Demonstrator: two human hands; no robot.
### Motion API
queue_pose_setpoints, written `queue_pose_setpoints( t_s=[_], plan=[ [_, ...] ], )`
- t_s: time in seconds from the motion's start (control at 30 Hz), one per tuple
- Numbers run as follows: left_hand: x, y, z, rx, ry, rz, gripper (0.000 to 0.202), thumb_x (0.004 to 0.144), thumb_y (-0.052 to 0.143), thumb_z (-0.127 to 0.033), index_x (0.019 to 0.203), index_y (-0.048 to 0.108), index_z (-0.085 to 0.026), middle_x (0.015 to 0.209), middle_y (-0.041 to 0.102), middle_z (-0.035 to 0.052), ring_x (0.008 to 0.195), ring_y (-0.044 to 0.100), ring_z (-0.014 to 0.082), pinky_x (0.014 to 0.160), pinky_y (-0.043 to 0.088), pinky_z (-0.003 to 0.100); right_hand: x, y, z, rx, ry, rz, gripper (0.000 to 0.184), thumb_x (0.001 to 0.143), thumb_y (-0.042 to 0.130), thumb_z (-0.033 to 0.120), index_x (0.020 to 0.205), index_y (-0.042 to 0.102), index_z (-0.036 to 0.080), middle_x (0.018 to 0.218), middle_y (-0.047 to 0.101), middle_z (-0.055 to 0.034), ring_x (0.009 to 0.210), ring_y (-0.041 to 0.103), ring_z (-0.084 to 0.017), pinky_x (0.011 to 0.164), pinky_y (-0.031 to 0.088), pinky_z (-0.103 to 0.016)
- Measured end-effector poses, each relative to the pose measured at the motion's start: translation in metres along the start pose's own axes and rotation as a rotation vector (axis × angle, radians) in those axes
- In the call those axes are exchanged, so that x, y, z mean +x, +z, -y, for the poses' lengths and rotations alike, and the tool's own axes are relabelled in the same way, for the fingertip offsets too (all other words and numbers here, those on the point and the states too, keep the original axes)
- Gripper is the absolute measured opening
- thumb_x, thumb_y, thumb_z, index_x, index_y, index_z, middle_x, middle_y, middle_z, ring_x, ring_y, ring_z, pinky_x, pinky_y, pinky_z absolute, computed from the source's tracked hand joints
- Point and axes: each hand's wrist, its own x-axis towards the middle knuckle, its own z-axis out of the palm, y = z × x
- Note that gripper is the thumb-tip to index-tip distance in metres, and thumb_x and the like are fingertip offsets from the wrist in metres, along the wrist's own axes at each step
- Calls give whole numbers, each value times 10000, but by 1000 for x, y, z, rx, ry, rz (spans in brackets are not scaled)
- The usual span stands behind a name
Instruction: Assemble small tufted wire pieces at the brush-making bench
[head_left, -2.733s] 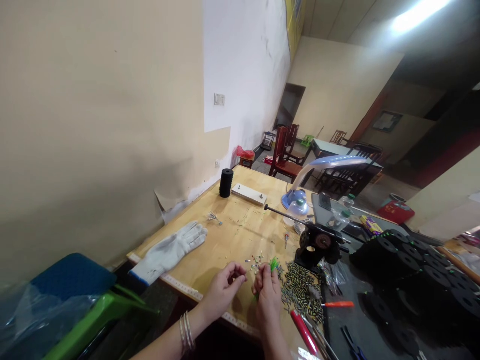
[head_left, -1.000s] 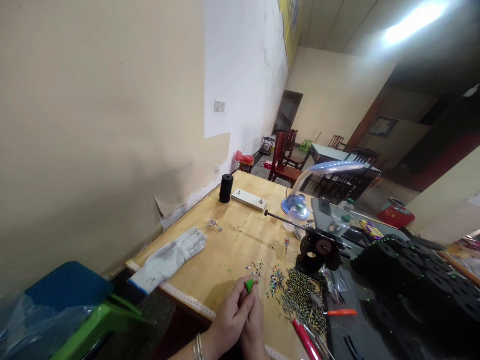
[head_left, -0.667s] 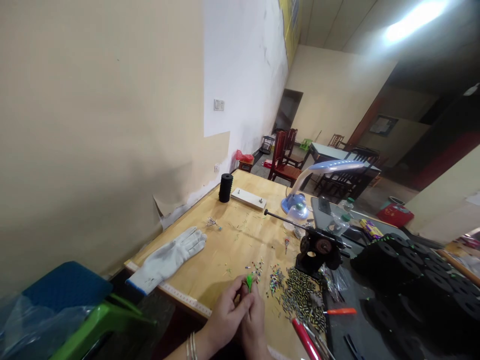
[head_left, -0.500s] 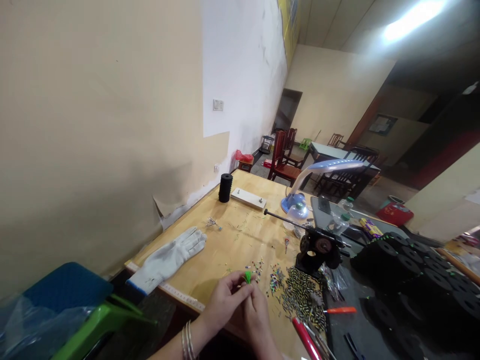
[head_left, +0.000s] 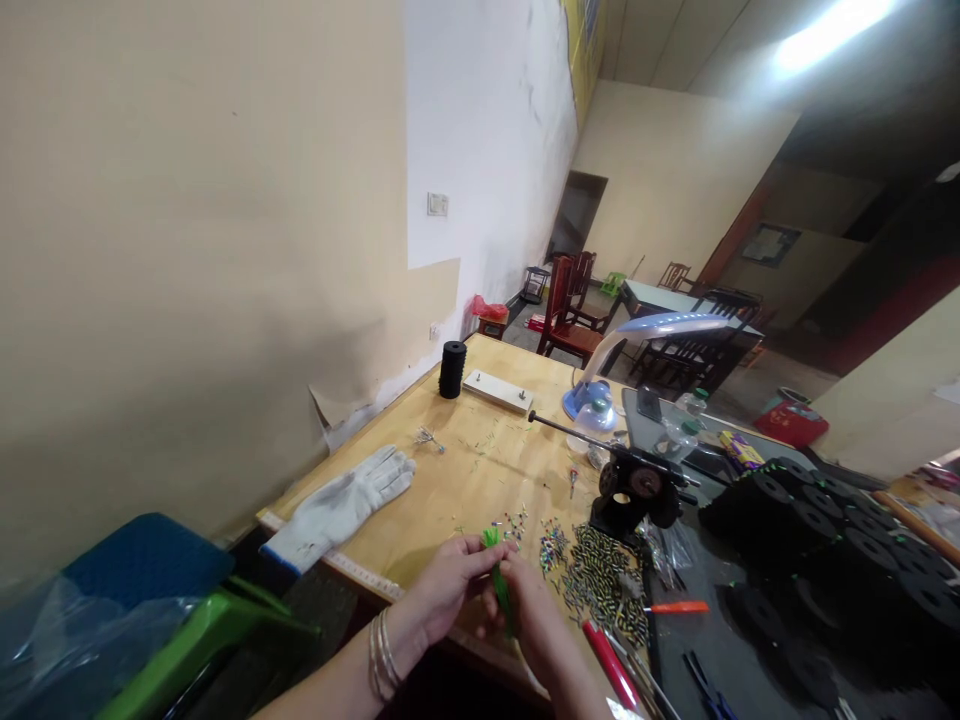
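Note:
At the near edge of the wooden table, my left hand (head_left: 451, 582) and my right hand (head_left: 525, 597) meet around a bundle of green strands (head_left: 501, 588). A tuft of it sticks up between the fingertips, and more hangs down between the palms. My left thumb and forefinger pinch the upper part. My right fingers are closed on it lower down, partly hidden. Just beyond the hands lie small coloured beads (head_left: 553, 545). Right of them spreads a heap of small dark-and-gold striped pieces (head_left: 611, 580). A black metal clamp device (head_left: 634, 490) stands behind the heap.
A white glove (head_left: 345, 505) lies at the table's left. Further back are a black spool (head_left: 452, 370), a white board with two pegs (head_left: 497, 391) and a blue desk lamp (head_left: 589, 400). On the right are black rolls (head_left: 832, 560), an orange-handled tool (head_left: 679, 607) and pliers (head_left: 705, 688).
My right hand has shifted slightly right and opened away from the left, so more of the green bundle shows between them. The tuft now stands a little further left and higher.

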Motion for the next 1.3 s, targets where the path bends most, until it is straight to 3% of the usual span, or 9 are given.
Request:
queue_pose_setpoints(
  t_s=[0.17,0.37,0.57,0.63,0.77,0.9,1.03,1.17,1.3],
  plan=[
    [1,1,2,31,10,50,448,620,796,-533,690,632,-122,378,532,-26,307,477,109,360,404,218,-4,-1,11,188,101,106,470,766,616,614,846,607,151,570,595,-1,505,496,-124,563,404,-246],
    [4,1,5,30,17,18,510,543,831,-543,543,503,-153,423,463,-77,327,541,124,394,441,240,-3,-9,-1,117,-16,91,331,773,724,463,775,614,151,504,552,34,517,446,-101,565,337,-212],
    [2,-2,-3,68,42,-46,508,615,825,-472,957,623,-155,743,689,22,605,662,149,548,460,235,0,-8,4,370,-25,-71,394,639,845,475,766,622,175,494,488,76,463,369,-78,557,393,-240],
    [-3,-1,-3,134,76,-84,494,636,815,-461,977,630,-155,895,704,50,748,663,149,678,475,256,0,-9,11,440,-74,-132,387,619,867,446,747,621,176,520,498,69,490,394,-81,565,409,-235],
    [-14,2,6,342,94,52,387,669,795,-359,956,647,-147,932,693,55,908,628,181,783,438,271,0,-12,18,555,-135,-238,406,559,906,413,737,625,178,540,500,71,504,397,-79,533,407,-211],
    [-13,4,22,468,87,0,385,671,759,-276,1005,613,-152,674,627,-31,688,591,138,658,390,248,-1,-9,18,612,-174,-291,416,552,911,413,758,628,188,572,511,73,534,437,-88,544,436,-217],
    [-9,5,29,442,86,-40,277,630,753,-319,759,571,-155,576,611,-27,557,545,122,566,360,240,-3,-7,20,635,-227,-318,396,579,899,413,758,623,192,581,510,82,539,443,-81,630,492,-240],
    [-19,4,16,422,8,-23,304,630,757,-376,680,551,-157,596,660,20,535,550,117,527,337,225,-2,-21,19,642,-317,-426,402,560,902,408,747,613,199,597,542,80,561,479,-86,688,520,-262],
    [-30,0,-7,168,73,-159,378,632,778,-451,712,549,-161,622,625,-14,579,533,87,530,322,190,0,-33,2,628,-275,-538,390,554,892,397,735,612,195,609,589,65,583,540,-103,690,534,-284]
  ],
)
